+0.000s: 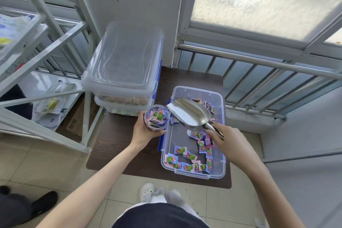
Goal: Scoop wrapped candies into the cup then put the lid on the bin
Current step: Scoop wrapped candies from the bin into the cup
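Now the right hand grips the scoop, mouth toward the cup clasped by the left hand.

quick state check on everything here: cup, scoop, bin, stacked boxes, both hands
cup: open, nearly full of candies
scoop: empty, tipped at cup rim
bin: lid off, candies scattered inside
stacked boxes: lids on
left hand: gripping cup
right hand: holding scoop handle

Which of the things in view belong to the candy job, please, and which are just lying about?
In use: cup in left hand; scoop in right hand; candies; open bin; lid resting on the stacked boxes.

Lying about: stacked boxes, shelf frame, bags, cardboard box.
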The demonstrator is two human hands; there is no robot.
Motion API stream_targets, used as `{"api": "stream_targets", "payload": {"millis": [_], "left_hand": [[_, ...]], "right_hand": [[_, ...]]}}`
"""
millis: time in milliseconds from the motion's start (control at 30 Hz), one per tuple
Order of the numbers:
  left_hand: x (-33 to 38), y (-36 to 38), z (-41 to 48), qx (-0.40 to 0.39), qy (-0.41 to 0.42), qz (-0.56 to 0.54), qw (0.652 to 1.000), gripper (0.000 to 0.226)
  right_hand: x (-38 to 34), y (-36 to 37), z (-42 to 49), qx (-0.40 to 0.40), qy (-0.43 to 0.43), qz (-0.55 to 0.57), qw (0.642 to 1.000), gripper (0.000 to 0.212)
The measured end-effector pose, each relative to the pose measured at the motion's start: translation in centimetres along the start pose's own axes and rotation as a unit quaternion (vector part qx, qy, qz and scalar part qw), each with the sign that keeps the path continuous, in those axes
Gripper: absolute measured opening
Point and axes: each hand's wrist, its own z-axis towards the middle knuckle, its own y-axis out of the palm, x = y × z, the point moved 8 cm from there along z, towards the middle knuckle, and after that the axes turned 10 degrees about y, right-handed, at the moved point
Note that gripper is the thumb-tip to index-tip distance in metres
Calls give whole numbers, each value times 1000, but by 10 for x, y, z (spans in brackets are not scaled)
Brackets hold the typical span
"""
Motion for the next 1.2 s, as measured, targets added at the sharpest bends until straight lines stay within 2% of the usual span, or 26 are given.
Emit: {"api": "stream_targets", "payload": {"millis": [167,400,533,700,867,1067,1200], "left_hand": [[-8,-4,-1,2,-7,16,1000,82],[-35,-15,-13,20,-43,39,998,81],[-53,-22,-20,40,-76,49,995,80],[-70,-19,-27,52,-107,54,991,77],[-71,-14,-15,53,-105,66,991,81],[-79,-7,-9,40,-124,60,990,95],[-84,-7,-11,6,-139,42,989,91]], "right_hand": [[47,21,20,3,77,16,997,27],[93,137,58,-81,194,63,976,22],[87,182,68,-114,209,89,967,32],[72,203,87,-98,234,132,958,47],[68,223,98,-102,287,195,932,42],[62,239,107,-144,310,212,916,56],[59,236,112,-150,291,187,926,54]]}}
